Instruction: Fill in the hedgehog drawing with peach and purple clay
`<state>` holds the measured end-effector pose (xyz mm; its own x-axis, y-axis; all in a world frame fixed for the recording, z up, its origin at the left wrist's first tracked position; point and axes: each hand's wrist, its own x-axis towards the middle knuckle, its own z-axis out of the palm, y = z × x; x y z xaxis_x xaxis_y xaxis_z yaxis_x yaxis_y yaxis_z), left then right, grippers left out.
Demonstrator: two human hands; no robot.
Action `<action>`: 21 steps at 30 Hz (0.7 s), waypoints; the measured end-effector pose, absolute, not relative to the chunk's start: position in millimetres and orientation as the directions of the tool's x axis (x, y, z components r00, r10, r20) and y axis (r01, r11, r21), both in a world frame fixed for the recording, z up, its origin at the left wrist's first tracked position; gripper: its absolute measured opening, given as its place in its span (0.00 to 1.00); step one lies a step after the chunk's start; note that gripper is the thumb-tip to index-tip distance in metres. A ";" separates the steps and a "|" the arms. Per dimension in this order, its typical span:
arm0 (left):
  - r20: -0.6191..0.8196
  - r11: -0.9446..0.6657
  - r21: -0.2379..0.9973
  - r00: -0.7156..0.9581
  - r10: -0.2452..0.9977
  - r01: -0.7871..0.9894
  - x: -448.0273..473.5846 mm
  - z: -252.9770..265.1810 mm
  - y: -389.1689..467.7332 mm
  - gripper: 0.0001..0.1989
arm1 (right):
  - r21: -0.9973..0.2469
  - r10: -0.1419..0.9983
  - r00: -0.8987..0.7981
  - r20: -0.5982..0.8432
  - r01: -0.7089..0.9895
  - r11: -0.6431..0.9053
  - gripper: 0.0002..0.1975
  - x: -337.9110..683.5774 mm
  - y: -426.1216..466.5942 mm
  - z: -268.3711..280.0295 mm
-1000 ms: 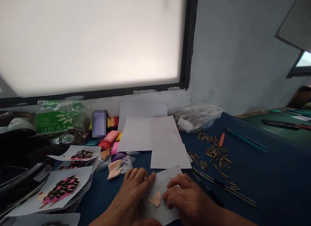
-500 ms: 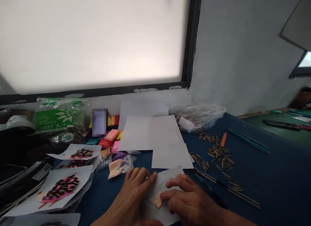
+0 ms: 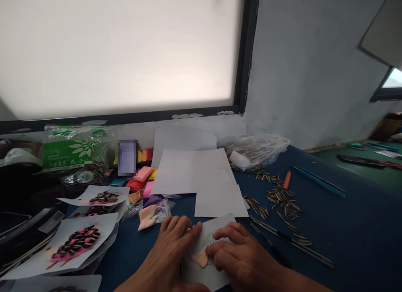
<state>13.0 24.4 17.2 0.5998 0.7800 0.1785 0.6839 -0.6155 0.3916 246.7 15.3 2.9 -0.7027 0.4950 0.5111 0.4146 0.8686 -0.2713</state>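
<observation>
A small white sheet of paper [image 3: 221,222] with a pencilled, hatched outline [image 3: 216,238] lies in front of me. On the paper, beside the outline, is a flattened piece of peach modelling clay [image 3: 200,257]. My left hand [image 3: 171,250] rests on the paper's left edge, thumb and fingers apart, holding nothing. Over the drawing, my right hand [image 3: 237,252] has its fingers bent and partly spread, one fingertip pressing the clay's right edge. That hand covers part of the outline.
Finished clay-and-seed pictures [image 3: 77,246] are stacked at left, near an open packet of peach clay [image 3: 149,216]. Blank sheets [image 3: 188,170] lie ahead. Sunflower seeds [image 3: 282,198], metal tweezers [image 3: 301,246], blue tweezers [image 3: 318,181] and an orange stick [image 3: 287,180] are at right.
The whole view has shifted slightly. Both hands keep nearly the same places on the paper, and the right fingertip still touches the clay edge.
</observation>
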 end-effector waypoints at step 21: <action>0.135 -0.589 0.427 0.596 0.792 0.687 14.9 25.6 24.4 0.44 | -0.347 0.529 -0.754 0.389 0.411 0.843 0.19 242.6 18.5 15.2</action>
